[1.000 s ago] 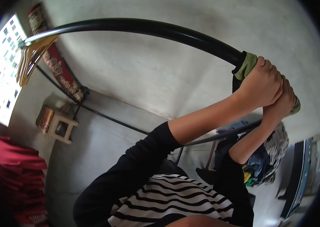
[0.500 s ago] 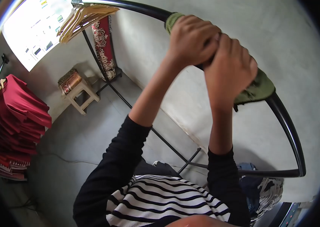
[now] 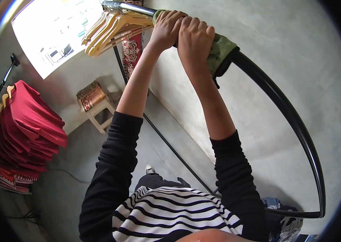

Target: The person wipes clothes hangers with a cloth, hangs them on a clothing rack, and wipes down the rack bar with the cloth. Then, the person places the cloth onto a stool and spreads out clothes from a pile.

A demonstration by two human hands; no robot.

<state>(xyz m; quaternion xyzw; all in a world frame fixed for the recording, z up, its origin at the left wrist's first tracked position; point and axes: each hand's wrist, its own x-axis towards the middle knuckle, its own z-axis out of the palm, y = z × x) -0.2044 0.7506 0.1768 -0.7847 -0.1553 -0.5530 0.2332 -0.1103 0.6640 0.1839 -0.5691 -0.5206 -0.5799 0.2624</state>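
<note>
A green cloth (image 3: 223, 49) is wrapped over the black rail (image 3: 277, 86) of a clothes rack, at the upper middle of the view. My left hand (image 3: 167, 30) grips the cloth around the rail, on the side closer to the hangers. Pressed up beside it, my right hand (image 3: 194, 43) is closed on the same cloth, its fingers curled over the top. One end of the cloth hangs down to the right of my right hand. The undersides of both grips are hidden.
Wooden hangers (image 3: 116, 30) hang bunched at the rail's far left. Red garments (image 3: 37, 121) fill another rack at left. A plastic stool (image 3: 101, 115) with a patterned cloth stands by the wall, near a rolled red patterned rug (image 3: 132, 52). Clothes (image 3: 287, 224) lie at lower right.
Both hands have slid the green cloth along the rail to the left, closer to the hangers. My hands are still closed on it. The camera view has shifted a little.
</note>
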